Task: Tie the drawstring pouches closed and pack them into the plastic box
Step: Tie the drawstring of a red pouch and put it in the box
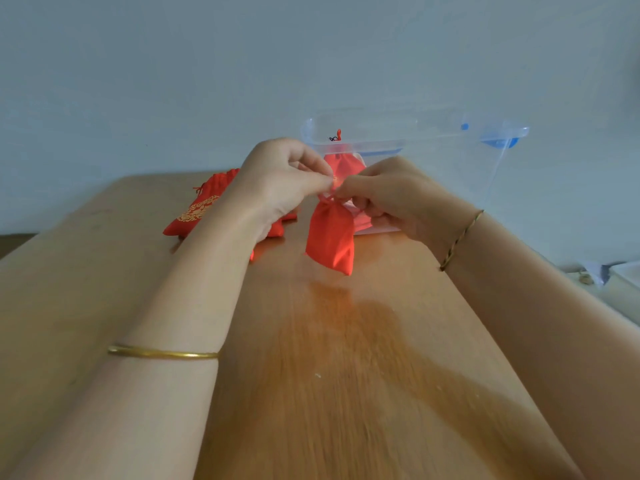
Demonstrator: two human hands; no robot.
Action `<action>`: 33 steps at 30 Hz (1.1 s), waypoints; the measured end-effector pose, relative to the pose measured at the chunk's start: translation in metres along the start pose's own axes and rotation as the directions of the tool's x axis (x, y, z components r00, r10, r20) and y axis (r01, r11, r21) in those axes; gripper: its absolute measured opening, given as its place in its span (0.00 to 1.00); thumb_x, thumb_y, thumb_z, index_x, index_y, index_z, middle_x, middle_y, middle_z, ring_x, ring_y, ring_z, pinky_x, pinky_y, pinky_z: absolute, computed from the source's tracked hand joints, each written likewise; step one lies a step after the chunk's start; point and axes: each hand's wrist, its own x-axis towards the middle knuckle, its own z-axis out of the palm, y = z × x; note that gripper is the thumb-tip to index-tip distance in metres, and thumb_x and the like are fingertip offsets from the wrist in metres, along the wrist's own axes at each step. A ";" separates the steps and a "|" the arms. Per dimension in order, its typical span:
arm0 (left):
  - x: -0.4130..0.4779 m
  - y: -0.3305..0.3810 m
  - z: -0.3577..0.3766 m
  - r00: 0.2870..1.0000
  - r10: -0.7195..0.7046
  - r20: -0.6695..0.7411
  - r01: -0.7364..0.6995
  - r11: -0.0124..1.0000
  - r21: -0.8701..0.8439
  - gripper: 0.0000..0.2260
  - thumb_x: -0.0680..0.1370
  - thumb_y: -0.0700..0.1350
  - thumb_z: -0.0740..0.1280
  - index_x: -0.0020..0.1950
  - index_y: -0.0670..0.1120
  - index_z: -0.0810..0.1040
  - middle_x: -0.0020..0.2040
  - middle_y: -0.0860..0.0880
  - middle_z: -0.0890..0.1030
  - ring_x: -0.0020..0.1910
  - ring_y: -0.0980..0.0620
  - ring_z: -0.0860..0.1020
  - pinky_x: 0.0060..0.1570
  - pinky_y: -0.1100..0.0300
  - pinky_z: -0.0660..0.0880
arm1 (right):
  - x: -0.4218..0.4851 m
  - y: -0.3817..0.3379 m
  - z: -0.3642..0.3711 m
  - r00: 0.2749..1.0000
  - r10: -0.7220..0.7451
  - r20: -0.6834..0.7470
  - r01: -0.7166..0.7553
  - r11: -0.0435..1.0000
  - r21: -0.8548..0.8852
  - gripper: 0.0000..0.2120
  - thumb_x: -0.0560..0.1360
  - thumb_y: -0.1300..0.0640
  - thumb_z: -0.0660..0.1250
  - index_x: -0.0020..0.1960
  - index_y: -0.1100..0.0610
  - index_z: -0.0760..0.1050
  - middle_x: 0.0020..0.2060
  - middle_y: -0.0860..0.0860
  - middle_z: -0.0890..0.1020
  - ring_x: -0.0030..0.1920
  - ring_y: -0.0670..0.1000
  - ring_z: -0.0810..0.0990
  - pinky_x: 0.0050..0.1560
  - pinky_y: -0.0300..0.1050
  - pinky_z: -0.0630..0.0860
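A red drawstring pouch (330, 237) hangs above the wooden table (346, 358), its neck gathered. My left hand (280, 181) and my right hand (388, 199) meet at that neck, and each pinches the drawstring between thumb and fingertips. Behind them stands a clear plastic box (433, 150) with blue handles; at least one red pouch (343, 164) lies inside it. More red pouches with gold print (201, 209) lie on the table to the left, partly hidden by my left wrist.
A pale wall rises right behind the table's far edge. At the right edge of view, past the table, a white ledge (620, 275) holds small objects. Bare wood stretches in front of the hands.
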 end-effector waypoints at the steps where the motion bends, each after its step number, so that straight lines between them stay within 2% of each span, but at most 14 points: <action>1: -0.001 0.002 0.001 0.999 0.036 0.032 -0.038 0.998 0.054 0.06 0.69 0.39 0.73 0.37 0.49 0.78 0.33 0.52 0.77 0.32 0.58 0.75 0.33 0.65 0.70 | 0.000 0.000 -0.001 1.000 0.030 0.003 -0.030 0.999 0.023 0.08 0.69 0.61 0.67 0.32 0.60 0.73 0.27 0.54 0.67 0.25 0.49 0.60 0.23 0.35 0.58; 4: 0.000 -0.001 0.006 0.995 0.096 0.027 -0.099 0.982 0.159 0.06 0.68 0.39 0.73 0.36 0.50 0.79 0.33 0.53 0.77 0.33 0.57 0.74 0.41 0.61 0.72 | 0.001 -0.001 -0.002 0.997 0.079 0.013 -0.080 0.990 0.118 0.10 0.70 0.62 0.66 0.30 0.58 0.73 0.27 0.53 0.69 0.24 0.49 0.62 0.23 0.34 0.59; 8: 0.002 -0.007 0.009 0.996 0.088 0.006 -0.088 0.983 0.160 0.06 0.69 0.41 0.74 0.37 0.51 0.79 0.30 0.56 0.72 0.30 0.59 0.71 0.37 0.61 0.69 | 0.003 -0.001 -0.004 0.992 0.111 0.062 -0.121 0.973 0.195 0.10 0.70 0.63 0.66 0.31 0.58 0.72 0.27 0.53 0.69 0.20 0.47 0.63 0.28 0.38 0.62; 11: 0.001 -0.008 0.009 0.996 0.079 0.032 -0.083 0.987 0.141 0.07 0.69 0.40 0.74 0.37 0.51 0.80 0.30 0.57 0.73 0.30 0.61 0.72 0.38 0.62 0.69 | 0.004 -0.001 -0.005 0.989 0.106 0.105 -0.129 0.962 0.239 0.11 0.71 0.63 0.66 0.30 0.58 0.70 0.27 0.52 0.68 0.20 0.46 0.63 0.31 0.40 0.63; 16: 0.002 -0.009 0.007 0.998 0.066 0.017 -0.068 0.986 0.155 0.04 0.69 0.42 0.74 0.38 0.47 0.79 0.35 0.53 0.77 0.36 0.53 0.75 0.43 0.47 0.77 | 0.004 -0.001 -0.007 0.986 0.039 0.164 -0.081 0.962 0.262 0.11 0.72 0.63 0.66 0.32 0.59 0.71 0.25 0.52 0.69 0.20 0.46 0.65 0.32 0.42 0.64; 17: 0.002 -0.010 0.007 0.997 0.072 0.013 -0.073 0.984 0.161 0.05 0.70 0.42 0.73 0.37 0.48 0.78 0.34 0.52 0.77 0.36 0.53 0.75 0.42 0.48 0.77 | 0.003 -0.001 -0.008 0.987 0.026 0.161 -0.063 0.971 0.232 0.10 0.72 0.63 0.66 0.33 0.59 0.71 0.24 0.51 0.69 0.20 0.45 0.65 0.32 0.41 0.65; 19: 0.003 -0.011 0.003 0.996 0.093 -0.006 -0.091 0.980 0.180 0.08 0.71 0.41 0.72 0.34 0.49 0.76 0.33 0.53 0.76 0.35 0.53 0.74 0.37 0.58 0.74 | 0.002 0.001 -0.015 0.996 -0.037 0.078 0.034 0.999 0.034 0.07 0.72 0.64 0.68 0.35 0.59 0.74 0.21 0.48 0.69 0.19 0.42 0.65 0.27 0.36 0.64; 21: 0.005 -0.013 -0.003 0.996 0.080 -0.030 -0.072 0.976 0.208 0.08 0.72 0.41 0.70 0.35 0.48 0.75 0.33 0.52 0.75 0.32 0.54 0.73 0.30 0.65 0.70 | 0.005 0.004 -0.024 0.995 -0.097 -0.025 0.092 0.985 -0.147 0.06 0.71 0.64 0.69 0.36 0.58 0.75 0.25 0.50 0.69 0.21 0.43 0.66 0.25 0.34 0.63; 24: 0.006 -0.016 -0.005 1.000 0.013 0.004 -0.013 0.979 0.206 0.06 0.74 0.41 0.69 0.38 0.46 0.75 0.33 0.51 0.74 0.29 0.55 0.71 0.32 0.62 0.69 | 0.008 0.010 -0.031 0.997 -0.058 -0.051 0.049 0.985 -0.167 0.10 0.71 0.65 0.69 0.33 0.56 0.73 0.29 0.53 0.69 0.28 0.47 0.64 0.27 0.37 0.63; 26: 0.006 -0.015 -0.002 1.000 -0.017 0.017 0.013 0.982 0.188 0.08 0.75 0.40 0.67 0.36 0.46 0.73 0.33 0.51 0.75 0.29 0.52 0.73 0.36 0.57 0.73 | 0.008 0.011 -0.028 0.999 -0.043 -0.019 0.038 0.979 -0.201 0.09 0.72 0.63 0.67 0.35 0.55 0.72 0.30 0.51 0.71 0.28 0.46 0.68 0.26 0.34 0.66; 28: 0.005 -0.013 0.000 0.999 -0.047 0.004 0.046 0.991 0.127 0.09 0.75 0.39 0.65 0.35 0.45 0.72 0.34 0.50 0.78 0.31 0.50 0.75 0.39 0.55 0.75 | 0.004 0.010 -0.024 0.995 0.009 0.102 0.002 0.994 -0.111 0.06 0.74 0.55 0.66 0.40 0.55 0.74 0.35 0.51 0.75 0.31 0.46 0.74 0.30 0.36 0.73; 29: 0.004 -0.011 -0.001 0.998 -0.066 0.001 0.066 0.995 0.080 0.10 0.76 0.39 0.64 0.34 0.45 0.72 0.35 0.48 0.79 0.32 0.49 0.76 0.39 0.56 0.76 | 0.001 0.008 -0.022 0.984 0.026 0.176 -0.013 0.997 -0.075 0.08 0.74 0.49 0.66 0.45 0.54 0.75 0.39 0.50 0.78 0.35 0.46 0.78 0.34 0.38 0.76; 31: 0.003 -0.009 -0.001 0.995 -0.094 0.017 0.094 0.996 -0.007 0.11 0.76 0.38 0.63 0.34 0.44 0.73 0.35 0.46 0.80 0.33 0.50 0.78 0.33 0.61 0.77 | -0.001 0.006 -0.019 0.961 0.029 0.275 0.022 0.983 -0.180 0.19 0.70 0.41 0.67 0.56 0.50 0.74 0.50 0.48 0.79 0.48 0.47 0.81 0.43 0.44 0.79; 33: 0.002 -0.007 0.000 0.994 -0.102 0.026 0.104 0.991 -0.085 0.10 0.77 0.37 0.63 0.35 0.43 0.73 0.36 0.45 0.80 0.34 0.51 0.79 0.31 0.64 0.77 | -0.004 0.003 -0.009 0.962 0.014 0.271 0.068 0.955 -0.290 0.25 0.69 0.45 0.70 0.62 0.52 0.70 0.53 0.51 0.79 0.51 0.50 0.81 0.49 0.51 0.80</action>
